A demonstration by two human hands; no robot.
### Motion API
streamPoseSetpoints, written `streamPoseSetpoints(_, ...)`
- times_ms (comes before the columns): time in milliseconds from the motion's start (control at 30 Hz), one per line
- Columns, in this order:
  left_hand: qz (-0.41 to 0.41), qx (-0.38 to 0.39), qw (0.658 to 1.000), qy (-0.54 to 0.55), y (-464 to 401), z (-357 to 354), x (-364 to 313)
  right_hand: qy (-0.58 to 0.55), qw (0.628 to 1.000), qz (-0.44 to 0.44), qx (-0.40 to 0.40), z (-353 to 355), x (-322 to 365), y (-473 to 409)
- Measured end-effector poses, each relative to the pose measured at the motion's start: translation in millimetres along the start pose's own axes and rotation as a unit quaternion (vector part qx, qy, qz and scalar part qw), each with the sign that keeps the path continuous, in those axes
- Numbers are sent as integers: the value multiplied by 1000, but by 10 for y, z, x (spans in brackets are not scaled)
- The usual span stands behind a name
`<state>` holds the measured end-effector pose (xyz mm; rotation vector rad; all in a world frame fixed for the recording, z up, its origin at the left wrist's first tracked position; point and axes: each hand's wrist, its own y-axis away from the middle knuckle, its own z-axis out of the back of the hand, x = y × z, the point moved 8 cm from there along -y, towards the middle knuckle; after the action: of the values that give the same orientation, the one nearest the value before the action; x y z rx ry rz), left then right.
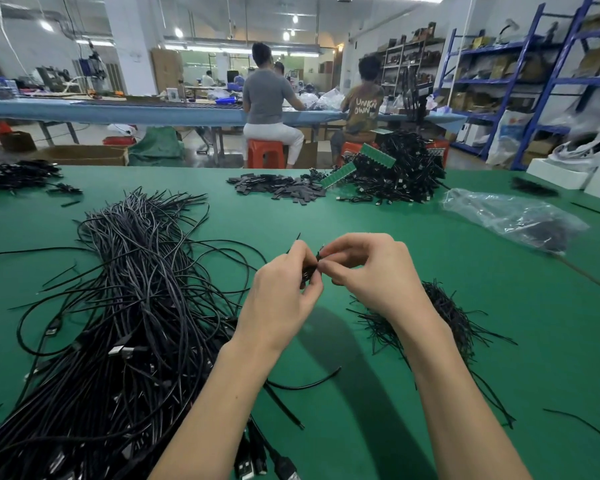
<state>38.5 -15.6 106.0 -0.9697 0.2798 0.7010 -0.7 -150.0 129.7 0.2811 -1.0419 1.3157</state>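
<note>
both hands meet just above the green table (326,216). the left hand (284,296) curls its fingers round a small black cable bundle (309,270), and the right hand (374,271) pinches the bundle's upper end, so it sits between the two sets of fingertips. left of the left hand sprawls a heap of long black cables (136,289). under the right wrist lies a pile of short black ties (454,317). farther right sits a clear plastic bag (510,216). straight beyond the hands are a heap of flat dark pieces (281,187) and a mound of coiled cables (399,174). past the table edge two people (267,98) sit on stools.
</note>
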Motion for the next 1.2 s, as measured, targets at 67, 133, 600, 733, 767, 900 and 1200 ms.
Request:
streamPoseSetpoints(67,-17,-3,1000,-21,-13,26,-59,-49,998,-25,-12,19,-29,5)
streamPoseSetpoints(133,-24,0,999,-32,-27,38,-84,-69,997,-33,-21,22,-35,6)
streamPoseSetpoints(600,347,36,795,497,16,-209,341,-49,991,91,-83,64,23,40)
streamPoseSetpoints(733,377,52,716,585,64,-274,343,-108,990,56,-66,-17,-19,37)
streamPoseSetpoints(767,351,55,739,573,43,-251,338,-149,986,34,-59,-34,-60,33)
streamPoseSetpoints(900,166,32,896,410,-91,-26,195,-402,913,-73,4,-159,-228,27)
streamPoseSetpoints(1200,-10,-26,993,119,-108,247,12,-547,813,-192,63,-540,-421,95)
